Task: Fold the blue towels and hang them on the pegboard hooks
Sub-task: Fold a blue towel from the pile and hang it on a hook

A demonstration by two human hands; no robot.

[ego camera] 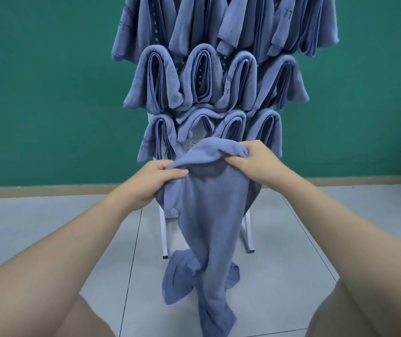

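Observation:
A blue towel hangs unfolded in front of me, its lower end trailing down to the floor. My left hand pinches its upper left edge. My right hand grips the bunched top edge at the upper right. Straight ahead stands the white pegboard, almost wholly covered by several folded blue towels draped over hooks in three rows. The towel I hold is level with the lowest row and hides the lower middle of the board.
The pegboard stands on white metal legs on a grey tiled floor. A green wall with a tan baseboard runs behind it. My knees show at the bottom corners.

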